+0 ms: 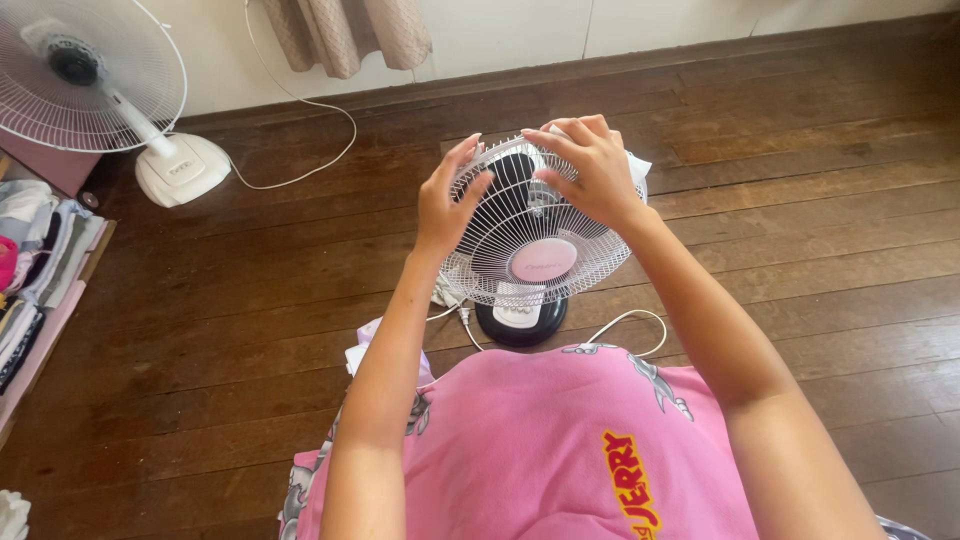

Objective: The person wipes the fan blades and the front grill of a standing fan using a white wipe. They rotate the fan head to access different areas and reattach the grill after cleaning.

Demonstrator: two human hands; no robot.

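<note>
small fan: a small table fan (pixel 527 232) with a white wire grille, pink centre cap and dark round base was stood on the wooden floor (pixel 800 200), just in front of the person's lap, grille tilted up toward the camera.
left hand: the left hand (pixel 447 203) was laid on the left upper edge of the grille, fingers spread and curled over the wires; a light grip on the rim was shown, not a closed fist.
right hand: the right hand (pixel 590 168) was placed over the top right of the grille, fingers bent down onto the wires. A white cloth (pixel 636 165) was seen beneath it, probably pinched under the palm, though the hold was partly hidden.
fan base: a white control panel was seen on the dark base, below the pink cap.
cord: a white cord (pixel 630 320) was looped on the floor just beside the base.
second fan: a larger white fan (pixel 90 80) was stood far left near the wall, well apart from the small one, its cable trailed across the floor.
clothes: folded clothes (pixel 40 250) were stacked at the left edge.
curtain: a beige curtain (pixel 345 30) was hung at the wall.
clothing: a pink shirt (pixel 530 450) was worn by the person.
</note>
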